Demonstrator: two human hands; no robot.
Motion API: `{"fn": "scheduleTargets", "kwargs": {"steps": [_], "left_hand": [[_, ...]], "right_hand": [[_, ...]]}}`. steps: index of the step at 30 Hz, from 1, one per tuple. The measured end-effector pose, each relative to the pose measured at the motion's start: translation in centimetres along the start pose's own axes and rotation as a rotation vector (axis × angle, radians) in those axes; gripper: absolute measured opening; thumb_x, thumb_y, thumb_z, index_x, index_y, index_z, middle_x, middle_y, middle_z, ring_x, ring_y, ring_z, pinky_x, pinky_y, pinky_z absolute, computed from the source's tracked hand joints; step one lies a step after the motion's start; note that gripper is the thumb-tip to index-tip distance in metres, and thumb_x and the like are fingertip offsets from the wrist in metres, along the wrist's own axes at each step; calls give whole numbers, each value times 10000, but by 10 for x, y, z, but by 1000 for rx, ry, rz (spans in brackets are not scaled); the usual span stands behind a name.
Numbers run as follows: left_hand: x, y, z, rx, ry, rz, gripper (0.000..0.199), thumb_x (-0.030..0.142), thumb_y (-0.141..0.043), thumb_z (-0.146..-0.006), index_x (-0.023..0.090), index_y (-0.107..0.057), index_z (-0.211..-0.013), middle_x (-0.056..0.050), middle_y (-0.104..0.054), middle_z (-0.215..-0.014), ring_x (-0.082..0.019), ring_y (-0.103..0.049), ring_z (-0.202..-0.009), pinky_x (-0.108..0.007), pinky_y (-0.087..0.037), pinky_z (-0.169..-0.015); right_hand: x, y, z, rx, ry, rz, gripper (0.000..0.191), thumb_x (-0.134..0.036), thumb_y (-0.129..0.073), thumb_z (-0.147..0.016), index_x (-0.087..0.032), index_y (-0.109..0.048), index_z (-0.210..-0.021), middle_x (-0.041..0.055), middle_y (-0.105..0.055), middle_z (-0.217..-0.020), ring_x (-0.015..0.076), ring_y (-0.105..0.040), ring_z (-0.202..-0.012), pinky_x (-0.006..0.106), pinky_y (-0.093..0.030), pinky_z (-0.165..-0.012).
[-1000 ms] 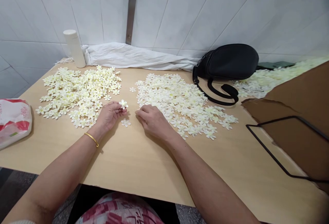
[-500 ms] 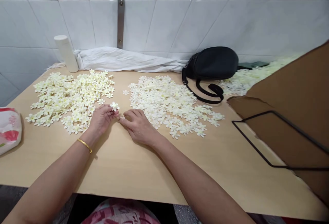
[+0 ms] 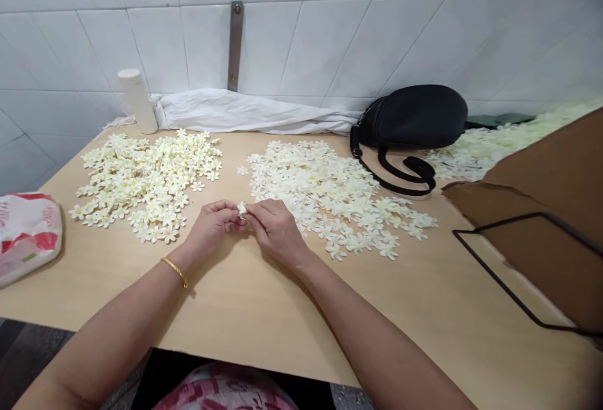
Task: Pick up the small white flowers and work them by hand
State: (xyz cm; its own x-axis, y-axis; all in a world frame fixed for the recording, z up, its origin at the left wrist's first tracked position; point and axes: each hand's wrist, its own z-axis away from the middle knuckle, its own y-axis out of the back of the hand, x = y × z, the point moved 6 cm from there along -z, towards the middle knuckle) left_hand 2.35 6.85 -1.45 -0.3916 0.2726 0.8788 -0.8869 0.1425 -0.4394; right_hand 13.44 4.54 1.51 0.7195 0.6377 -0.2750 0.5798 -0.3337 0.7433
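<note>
Between the fingertips of both hands is a small white artificial flower (image 3: 242, 209), seen edge-on and partly covered by fingers. My left hand (image 3: 214, 225), with a gold bangle at the wrist, is closed on it from the left. From the right, my right hand (image 3: 279, 228) pinches at the same flower with thumb and forefinger. A pile of cream flowers with yellow centres (image 3: 151, 178) lies beyond my left hand. Just past my right hand spreads a second pile of whiter flowers (image 3: 320, 184). One loose flower (image 3: 242, 171) lies in the gap between the piles.
A black bag (image 3: 419, 116) with its strap sits at the back right, before more flowers (image 3: 475, 146). Cardboard (image 3: 541, 209) and a black wire frame (image 3: 499, 284) stand on the right. A white bottle (image 3: 137, 102), a white cloth (image 3: 245, 112) and a red-and-white packet (image 3: 31, 234) lie around.
My hands have come together at the fingertips, and the flower in my left hand has turned from facing up to edge-on. The view has shifted slightly to the left.
</note>
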Motion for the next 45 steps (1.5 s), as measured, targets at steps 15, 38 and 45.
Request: {"fn": "scheduleTargets", "kwargs": {"steps": [15,38,45], "left_hand": [[-6,1,-1,5,125,85,50,74,-592,-647,86,-568,-604,-58,-605,-547,-136,-608,-525,-257,-506,-582],[-10,3,-1,2,219,154,143,150,-546,-732,97,-585,-605,-48,-580,-542,-141,-605,-543,-272,-517,-617],[-9,-1,1,-10,247,159,149,10,-485,-625,95,-589,-562,-74,-623,-579,-149,-620,-573,-299,-515,-696]], "right_hand": [[-2,-5,-3,-63,19,77,207,-59,-377,-743,-146,-565,-743,83,-561,-681,202,-472,-681,290,-366,-659],[-3,-5,-4,-74,-14,-6,202,-117,-370,-809,-170,-527,-693,62,-557,-648,180,-478,-635,273,-363,-637],[3,-5,-2,-51,-79,-67,213,-131,-355,-823,-182,-507,-681,47,-553,-641,164,-474,-618,258,-358,-607]]}}
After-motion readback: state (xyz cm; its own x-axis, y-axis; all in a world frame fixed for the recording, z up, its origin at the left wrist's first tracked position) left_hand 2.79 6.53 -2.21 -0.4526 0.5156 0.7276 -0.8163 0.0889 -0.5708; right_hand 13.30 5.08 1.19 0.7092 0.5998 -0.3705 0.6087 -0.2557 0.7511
